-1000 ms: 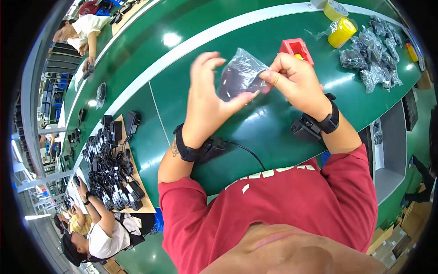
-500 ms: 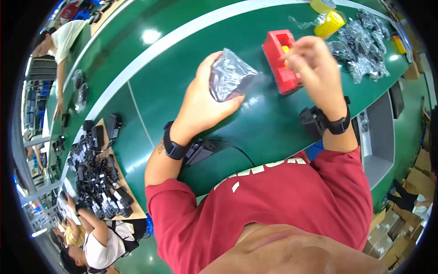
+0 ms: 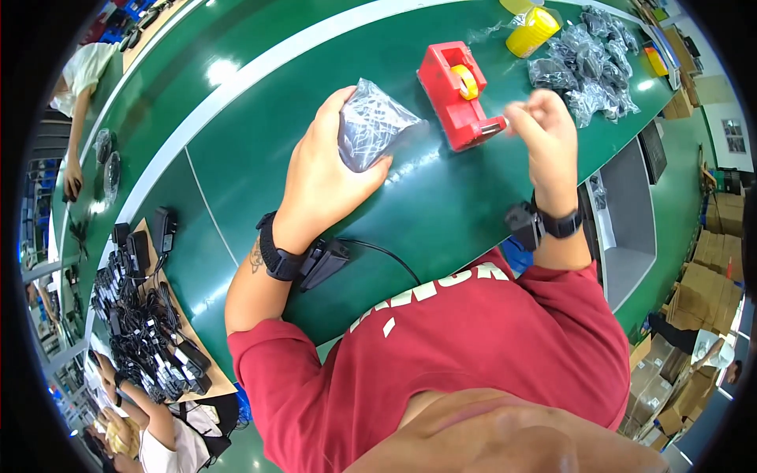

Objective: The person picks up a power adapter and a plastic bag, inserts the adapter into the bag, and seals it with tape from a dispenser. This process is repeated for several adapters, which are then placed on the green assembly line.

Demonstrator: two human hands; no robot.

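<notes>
Green conveyor table [image 3: 236, 173] is carrying everything in the head view: the left hand [image 3: 323, 181] is clamping a crinkly clear plastic bag [image 3: 371, 126] of dark parts near mid-table. The right hand [image 3: 544, 130] is pinching closed just off the red tape dispenser [image 3: 461, 94], its fingertips seemingly on tape. My judgement: keep the bag's fold pressed flat before taping.

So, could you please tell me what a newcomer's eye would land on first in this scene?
Probably the bright red tape dispenser on the green table, with the right hand raised just beside it. Next, the left hand pressing a clear bag with dark contents onto the table. A pile of similar bagged items lies at the far right.
</notes>
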